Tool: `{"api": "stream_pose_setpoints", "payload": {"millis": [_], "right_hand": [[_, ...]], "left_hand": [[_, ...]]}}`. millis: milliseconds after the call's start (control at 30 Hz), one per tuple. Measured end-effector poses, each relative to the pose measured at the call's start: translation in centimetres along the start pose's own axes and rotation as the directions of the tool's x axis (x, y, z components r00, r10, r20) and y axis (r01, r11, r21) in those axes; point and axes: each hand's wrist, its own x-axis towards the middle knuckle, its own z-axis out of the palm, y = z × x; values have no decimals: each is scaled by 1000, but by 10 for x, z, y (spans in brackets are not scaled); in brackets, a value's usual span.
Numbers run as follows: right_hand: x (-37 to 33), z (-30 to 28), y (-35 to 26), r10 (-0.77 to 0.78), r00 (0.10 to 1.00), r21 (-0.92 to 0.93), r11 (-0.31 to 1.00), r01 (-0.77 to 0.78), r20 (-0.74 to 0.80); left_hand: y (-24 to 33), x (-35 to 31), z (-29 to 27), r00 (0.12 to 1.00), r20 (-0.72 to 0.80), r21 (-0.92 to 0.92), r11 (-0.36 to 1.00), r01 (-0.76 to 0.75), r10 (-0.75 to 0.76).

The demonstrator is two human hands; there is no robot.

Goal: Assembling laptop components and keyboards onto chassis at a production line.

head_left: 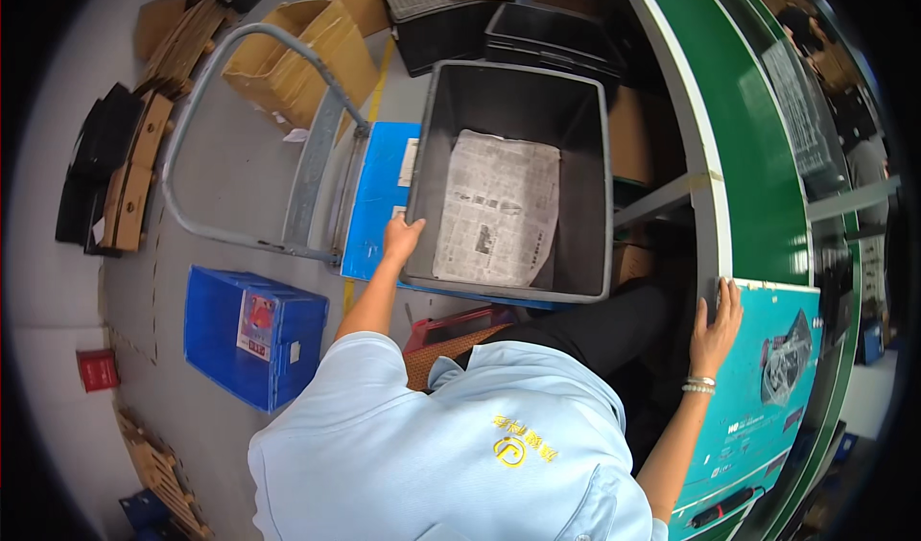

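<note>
A large dark grey plastic bin (pixel 587 196) stands in front of me, with a sheet of newspaper (pixel 499 210) lying flat on its floor. My left hand (pixel 402 239) grips the bin's left rim near its close corner, the thumb over the edge. My right hand (pixel 718 332), a beaded bracelet at its wrist, rests with fingers stretched on the edge of a teal board (pixel 748 388) at the workbench and holds nothing. On that board, beside the hand, lies a dark part in a clear plastic bag (pixel 787 359).
Under the bin is a blue platform (pixel 369 196) beside a grey trolley handle (pixel 177 138). A blue crate (pixel 225 335) stands on the floor at the left. Cardboard boxes (pixel 288 71) and black bins (pixel 441 28) are farther back. A power screwdriver (pixel 721 509) lies at the lower right.
</note>
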Motion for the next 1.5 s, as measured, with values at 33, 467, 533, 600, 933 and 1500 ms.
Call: {"api": "stream_pose_setpoints", "payload": {"millis": [33,467,533,600,933,1500], "right_hand": [[2,1,3,-7,1000,0,1000,7,-5],[-3,0,14,11,1000,41,999,-12,14],[1,-2,11,-3,1000,52,999,3,3],[-1,-2,17,1,1000,32,999,-1,6],[0,-7,30,71,997,-26,997,-72,-28],[1,6,160,104,994,-2,995,-104,-39]], "left_hand": [[-2,-4,-2,999,-4,-17,999,-40,40],[-55,-20,13,1000,1,92,995,-26,26],[-76,-12,12,999,-15,114,993,-27,29],[-52,-25,4,999,26,108,993,-43,40],[-47,-28,-9,994,104,133,991,22,-36],[59,-85,120,849,27,561,695,-450,527]]}}
